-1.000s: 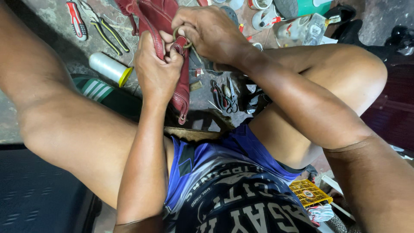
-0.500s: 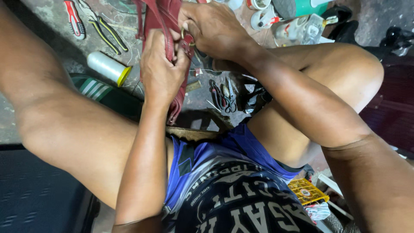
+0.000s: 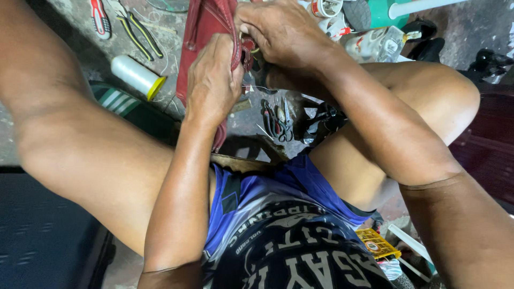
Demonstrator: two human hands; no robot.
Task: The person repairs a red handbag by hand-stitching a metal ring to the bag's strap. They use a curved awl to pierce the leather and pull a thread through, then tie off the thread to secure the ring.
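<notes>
1. Red leather bag (image 3: 199, 48), smooth and slightly glossy, with stitched seams; held upright between the knees above the concrete floor (image 3: 69, 32), its lower edge hanging down toward the lap.
2. Left hand (image 3: 211, 80) wrapped over the bag's edge, fingers curled and clamped on the leather.
3. Right hand (image 3: 278, 35) closed against the same edge just beside the left, fingertips pinching at a small metal ring (image 3: 250, 47); exact hold partly hidden.
4. Just below the hands, on the floor: small scissors (image 3: 274, 120) and dark, thin metal tools.
5. To the left: white thread spool (image 3: 136, 76), cylindrical, with a yellow end.
6. Farther up left: pliers (image 3: 140, 33) with yellow-and-black grips, and a red-handled tool (image 3: 99, 17).
7. Upper right: crumpled clear plastic bottle (image 3: 377, 45) and small tape rolls (image 3: 324, 8).
</notes>
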